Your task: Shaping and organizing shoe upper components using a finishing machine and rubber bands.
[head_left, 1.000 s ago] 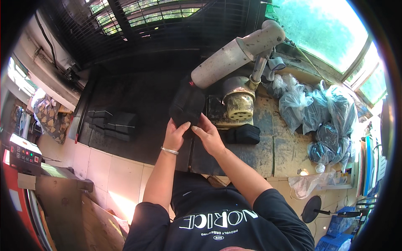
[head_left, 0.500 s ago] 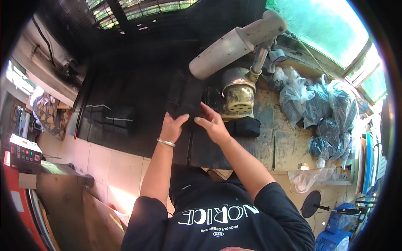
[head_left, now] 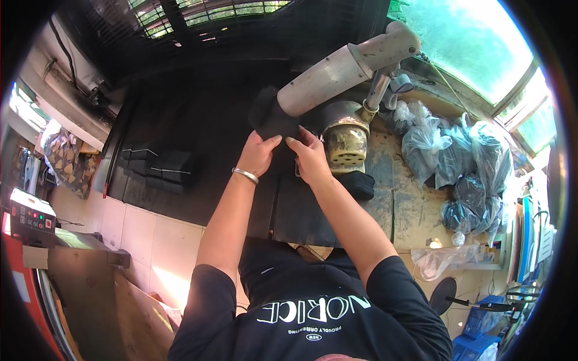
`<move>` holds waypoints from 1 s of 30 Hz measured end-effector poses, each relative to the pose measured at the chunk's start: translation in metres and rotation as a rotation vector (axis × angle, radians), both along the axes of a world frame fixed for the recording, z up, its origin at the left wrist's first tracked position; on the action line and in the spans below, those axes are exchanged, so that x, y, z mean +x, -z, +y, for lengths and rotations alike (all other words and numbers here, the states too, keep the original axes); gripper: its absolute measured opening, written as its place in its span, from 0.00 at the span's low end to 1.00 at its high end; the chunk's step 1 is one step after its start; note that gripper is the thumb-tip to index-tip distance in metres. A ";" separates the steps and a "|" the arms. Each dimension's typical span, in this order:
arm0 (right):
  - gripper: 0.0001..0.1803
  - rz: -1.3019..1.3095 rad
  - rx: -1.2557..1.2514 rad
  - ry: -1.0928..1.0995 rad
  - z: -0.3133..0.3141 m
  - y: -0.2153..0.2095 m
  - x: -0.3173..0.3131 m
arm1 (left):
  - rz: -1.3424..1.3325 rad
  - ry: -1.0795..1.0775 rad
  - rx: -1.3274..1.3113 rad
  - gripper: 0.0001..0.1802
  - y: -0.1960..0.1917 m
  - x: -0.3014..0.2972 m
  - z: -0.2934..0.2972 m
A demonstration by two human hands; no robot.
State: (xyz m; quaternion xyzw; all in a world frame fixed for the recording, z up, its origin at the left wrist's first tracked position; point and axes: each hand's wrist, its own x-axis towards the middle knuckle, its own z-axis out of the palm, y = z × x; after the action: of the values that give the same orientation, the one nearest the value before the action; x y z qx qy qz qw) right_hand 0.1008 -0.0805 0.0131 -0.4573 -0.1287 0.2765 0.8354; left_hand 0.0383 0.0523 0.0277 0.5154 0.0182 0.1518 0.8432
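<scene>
Both my hands hold a black, soft-looking piece (head_left: 271, 117) over the dark bench, right by the rounded end of a grey metal machine arm (head_left: 325, 81). My left hand (head_left: 257, 155) grips its near edge, thumb on top. My right hand (head_left: 309, 157) pinches the same edge close beside it, thumb toward the left thumb. Fingers underneath are hidden, and against the dark bench the piece's outline is hard to make out. Right of my right hand lies another black piece (head_left: 356, 185), in front of the machine's stained round base (head_left: 345, 144).
Dark stacked pieces with pale edge lines (head_left: 159, 168) lie on the bench's left. Clear plastic bags of dark goods (head_left: 460, 150) crowd the right side under a window. A control box with lit buttons (head_left: 33, 213) stands far left; blue crates (head_left: 481, 319) sit low right.
Both hands have moved away from me with the black piece, bringing it up to the end of the machine arm. My thumbs are closer together now.
</scene>
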 end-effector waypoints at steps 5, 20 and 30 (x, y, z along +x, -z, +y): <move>0.36 0.005 -0.084 0.063 0.002 -0.012 0.004 | -0.063 -0.012 -0.009 0.20 -0.001 0.013 0.003; 0.40 -0.024 -0.080 0.076 0.000 0.001 0.012 | -0.069 0.000 -0.051 0.19 -0.005 0.015 -0.002; 0.35 -0.119 -0.065 0.071 0.013 -0.018 0.003 | -0.090 -0.055 -0.088 0.19 -0.015 0.008 0.011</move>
State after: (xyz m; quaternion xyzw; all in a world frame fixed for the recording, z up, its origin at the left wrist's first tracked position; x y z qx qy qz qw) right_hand 0.1041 -0.0671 0.0310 -0.5041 -0.1527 0.2229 0.8203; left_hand 0.0467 0.0636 0.0422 0.4697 0.0010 0.1972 0.8605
